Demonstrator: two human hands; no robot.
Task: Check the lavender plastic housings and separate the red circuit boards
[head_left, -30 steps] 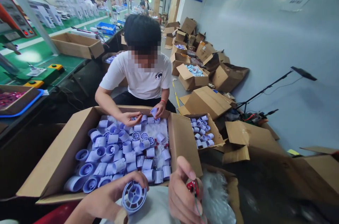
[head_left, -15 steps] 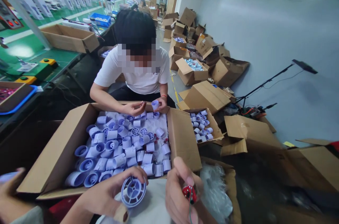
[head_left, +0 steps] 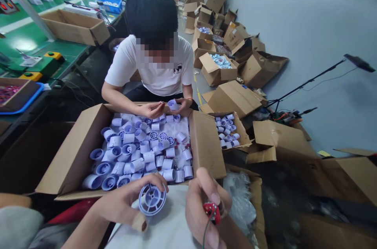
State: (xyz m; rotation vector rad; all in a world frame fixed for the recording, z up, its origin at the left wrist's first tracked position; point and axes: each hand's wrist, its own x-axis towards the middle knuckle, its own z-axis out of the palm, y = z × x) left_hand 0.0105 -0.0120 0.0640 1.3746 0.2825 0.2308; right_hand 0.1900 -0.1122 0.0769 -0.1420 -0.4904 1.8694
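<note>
Lower centre of frame: left hand [head_left: 125,202] grips 1 lilac spoked cup [head_left: 152,198], right hand [head_left: 196,207] pinches 1 red part [head_left: 216,214] — likely best handled with light edge pressure, green wire [head_left: 205,230] slack, clear of the cup.

No text is legible; the small dark emblem [head_left: 177,68] on the far white T-shirt [head_left: 156,79] is unreadable.

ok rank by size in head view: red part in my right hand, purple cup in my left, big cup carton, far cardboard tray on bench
Big cup carton
Far cardboard tray
Purple cup
Red part, partly hidden
</note>
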